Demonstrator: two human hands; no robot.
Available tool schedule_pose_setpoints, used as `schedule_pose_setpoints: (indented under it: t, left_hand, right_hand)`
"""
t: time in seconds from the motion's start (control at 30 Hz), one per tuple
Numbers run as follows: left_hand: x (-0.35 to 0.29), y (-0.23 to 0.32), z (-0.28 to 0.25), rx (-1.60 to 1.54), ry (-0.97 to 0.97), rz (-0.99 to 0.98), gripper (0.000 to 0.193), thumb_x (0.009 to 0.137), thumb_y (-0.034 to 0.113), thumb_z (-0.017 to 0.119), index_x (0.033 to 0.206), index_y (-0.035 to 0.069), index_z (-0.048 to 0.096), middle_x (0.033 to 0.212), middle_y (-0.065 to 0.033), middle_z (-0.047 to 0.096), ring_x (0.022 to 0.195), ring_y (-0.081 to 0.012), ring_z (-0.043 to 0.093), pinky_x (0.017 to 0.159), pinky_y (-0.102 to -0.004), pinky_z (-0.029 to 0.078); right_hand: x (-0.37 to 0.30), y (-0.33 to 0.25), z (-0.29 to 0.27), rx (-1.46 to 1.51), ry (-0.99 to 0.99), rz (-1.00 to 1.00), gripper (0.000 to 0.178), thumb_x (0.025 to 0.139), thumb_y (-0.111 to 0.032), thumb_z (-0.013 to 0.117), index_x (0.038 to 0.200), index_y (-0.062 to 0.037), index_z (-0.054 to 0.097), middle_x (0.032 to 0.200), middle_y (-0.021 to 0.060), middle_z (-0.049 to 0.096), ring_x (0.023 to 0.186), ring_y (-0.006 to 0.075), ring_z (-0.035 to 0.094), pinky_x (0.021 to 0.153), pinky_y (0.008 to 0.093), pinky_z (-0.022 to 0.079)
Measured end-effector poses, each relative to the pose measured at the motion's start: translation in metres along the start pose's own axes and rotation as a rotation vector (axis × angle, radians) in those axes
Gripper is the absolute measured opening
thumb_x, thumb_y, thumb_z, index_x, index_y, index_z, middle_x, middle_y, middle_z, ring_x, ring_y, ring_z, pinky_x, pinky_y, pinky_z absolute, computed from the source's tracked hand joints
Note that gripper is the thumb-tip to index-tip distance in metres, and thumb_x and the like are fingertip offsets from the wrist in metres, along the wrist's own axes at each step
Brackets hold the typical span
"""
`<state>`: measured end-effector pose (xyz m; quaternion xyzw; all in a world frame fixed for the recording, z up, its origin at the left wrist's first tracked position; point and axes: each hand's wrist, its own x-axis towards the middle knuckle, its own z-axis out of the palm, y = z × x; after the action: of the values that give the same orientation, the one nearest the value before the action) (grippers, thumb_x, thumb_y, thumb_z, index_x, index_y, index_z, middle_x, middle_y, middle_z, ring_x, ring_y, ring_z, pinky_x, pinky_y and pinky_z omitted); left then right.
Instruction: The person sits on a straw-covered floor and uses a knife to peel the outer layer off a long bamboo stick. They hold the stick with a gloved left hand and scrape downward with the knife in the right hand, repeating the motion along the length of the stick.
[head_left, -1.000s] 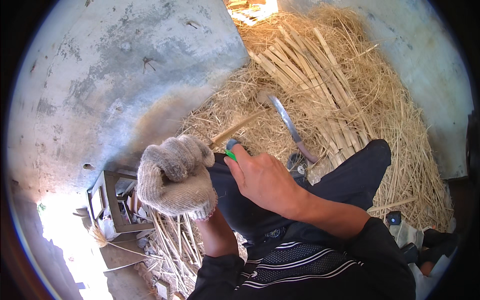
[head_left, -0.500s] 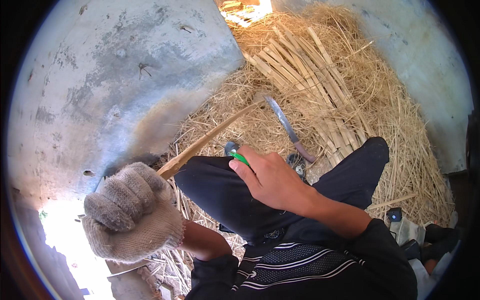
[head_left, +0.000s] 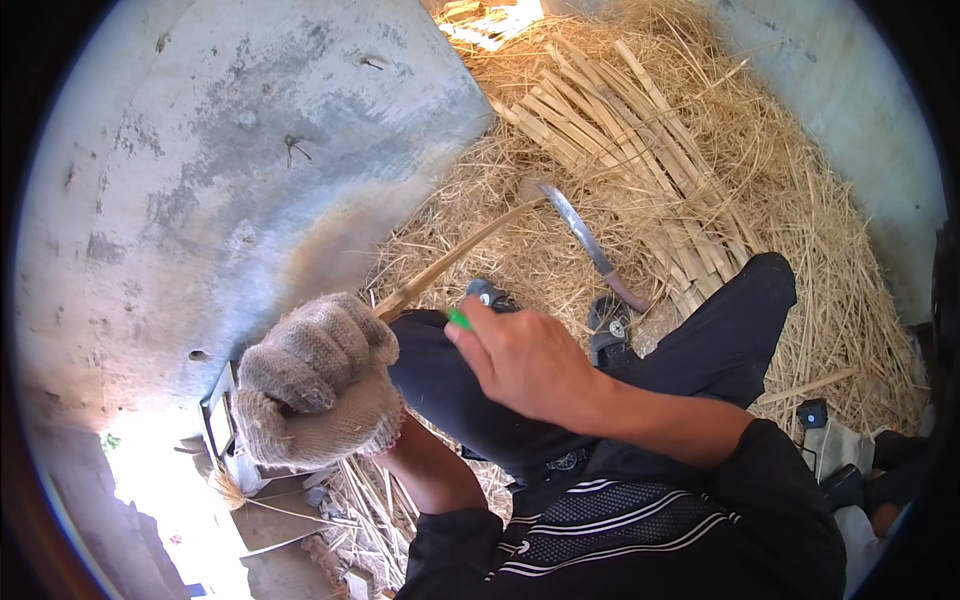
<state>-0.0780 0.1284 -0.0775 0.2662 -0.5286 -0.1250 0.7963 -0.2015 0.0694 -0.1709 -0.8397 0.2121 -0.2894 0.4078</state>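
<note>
My left hand (head_left: 318, 385), in a grey knitted work glove, is closed around the near end of a long, thin wooden strip (head_left: 452, 257). The strip slants up and away to the right, its far tip close to the point of a machete (head_left: 582, 234) lying on the straw. Above my bent knee, my bare right hand (head_left: 535, 362) is closed on a small green tool (head_left: 458, 318). Only a bit of green shows by the thumb; the rest is hidden, so its kind cannot be made out. A small gap separates this hand from the strip.
Split wooden strips (head_left: 640, 165) lie bundled on loose straw (head_left: 800, 240) ahead of me. A pale, stained wall (head_left: 250, 160) rises on the left, another wall (head_left: 840, 110) at the right. Black items and a pale bag (head_left: 832, 447) sit at my lower right.
My gloved left hand has moved right and upward with the strip, closer to my right hand. The green tool shows less now. The whole view has shifted slightly.
</note>
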Motion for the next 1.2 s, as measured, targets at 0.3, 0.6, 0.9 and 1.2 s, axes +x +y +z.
schedule_pose_setpoints:
  t: [0.3, 0.6, 0.9, 1.2]
  left_hand:
    - [0.009, 0.003, -0.013, 0.006, -0.006, -0.041, 0.039, 0.088, 0.03, 0.041, 0.052, 0.017, 0.034, 0.04, 0.0021, 0.025, 0.033, -0.0101, 0.018, 0.035, -0.0277, 0.022]
    - [0.005, 0.002, -0.024, -0.01, 0.016, -0.027, 0.04, 0.089, 0.031, 0.041, 0.052, 0.016, 0.035, 0.039, 0.0017, 0.025, 0.032, -0.0112, 0.019, 0.03, -0.0302, 0.026]
    - [0.009, 0.001, -0.014, 0.003, -0.122, -0.007, 0.04, 0.089, 0.03, 0.04, 0.052, 0.016, 0.036, 0.039, 0.0025, 0.027, 0.03, -0.0102, 0.024, 0.027, -0.028, 0.027]
    - [0.005, -0.002, -0.002, 0.041, 0.009, -0.006, 0.041, 0.089, 0.029, 0.043, 0.052, 0.017, 0.033, 0.039, 0.0039, 0.023, 0.034, -0.0085, 0.017, 0.035, -0.0261, 0.018]
  right_hand:
    - [0.011, -0.002, 0.0, -0.043, -0.001, -0.028, 0.032, 0.1, -0.029, 0.046, 0.097, 0.0014, 0.055, 0.059, 0.0256, 0.06, 0.058, 0.0412, 0.066, 0.048, 0.0472, 0.052]
    - [0.036, 0.021, 0.012, -0.131, 0.019, 0.044, 0.025, 0.098, -0.024, 0.051, 0.095, 0.0002, 0.055, 0.057, 0.0242, 0.058, 0.057, 0.0436, 0.062, 0.052, 0.0488, 0.051]
    - [0.034, 0.131, 0.04, -0.353, 0.104, 0.175, 0.029, 0.098, -0.026, 0.049, 0.105, 0.0012, 0.056, 0.06, 0.0208, 0.061, 0.057, 0.0406, 0.064, 0.05, 0.048, 0.051]
    - [0.025, 0.045, 0.03, -0.007, 0.138, 0.016, 0.024, 0.097, -0.023, 0.053, 0.095, 0.001, 0.055, 0.052, 0.0223, 0.055, 0.051, 0.0417, 0.06, 0.047, 0.0483, 0.047]
